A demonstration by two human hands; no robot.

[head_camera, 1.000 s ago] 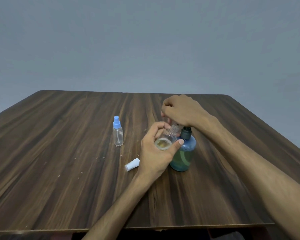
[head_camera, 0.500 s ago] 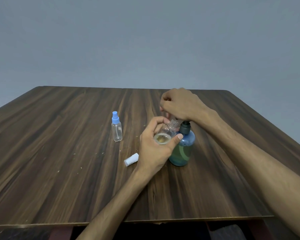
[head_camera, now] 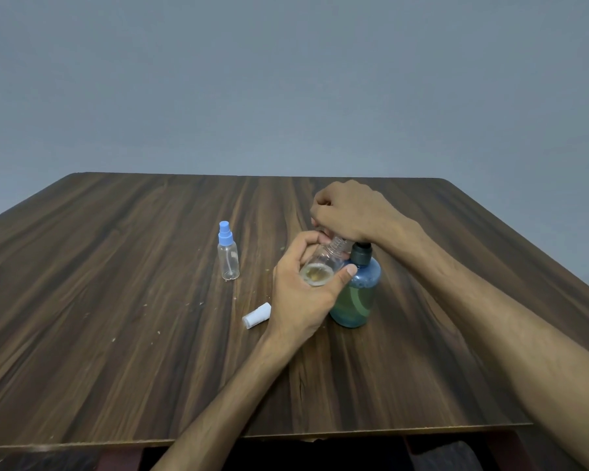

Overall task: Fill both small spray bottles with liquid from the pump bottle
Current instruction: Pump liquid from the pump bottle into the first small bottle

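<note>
My left hand (head_camera: pixel 300 297) grips a small clear spray bottle (head_camera: pixel 320 266) without its cap, tilted with its threaded neck pointing up and right. A little yellowish liquid shows at its bottom. My right hand (head_camera: pixel 349 214) is closed over the top of the blue pump bottle (head_camera: pixel 356 294), hiding the pump head; the small bottle's mouth sits just under its fingers. The pump bottle stands on the table and holds greenish liquid. A second small clear spray bottle (head_camera: pixel 228 253) with a blue spray cap stands upright to the left, apart from both hands.
A white cap (head_camera: pixel 256 316) lies on its side on the dark wooden table (head_camera: pixel 116 334), just left of my left wrist. Small crumbs are scattered near it. The table's front edge runs along the bottom. A plain grey wall is behind.
Both hands and the bottles keep the same arrangement. The whole scene sits slightly higher in the view than one second ago, from a head movement.
</note>
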